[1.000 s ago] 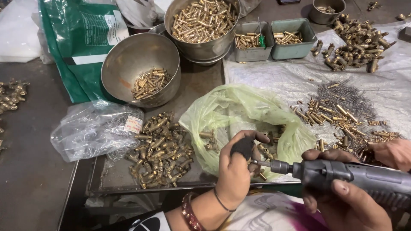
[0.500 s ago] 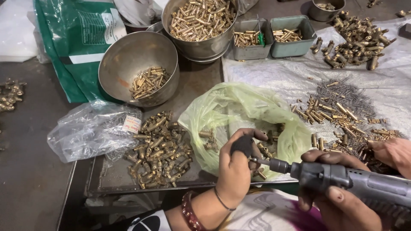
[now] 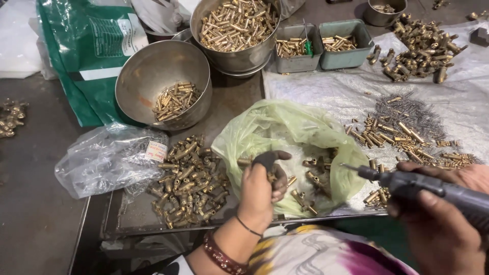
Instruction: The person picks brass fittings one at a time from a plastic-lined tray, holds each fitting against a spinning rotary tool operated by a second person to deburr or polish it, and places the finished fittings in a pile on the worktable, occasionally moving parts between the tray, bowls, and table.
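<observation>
- Our left hand (image 3: 261, 186) pinches a small brass part (image 3: 270, 176) over the pale green plastic bag (image 3: 285, 130).
- Our right hand (image 3: 443, 219) is closed around a dark rotary tool (image 3: 433, 186), tip apart from the part.

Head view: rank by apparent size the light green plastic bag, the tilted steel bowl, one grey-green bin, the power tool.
1. light green plastic bag
2. tilted steel bowl, clearly smaller than the bag
3. power tool and grey-green bin: unsure, since the tool is nearer the camera and runs out of frame.
</observation>
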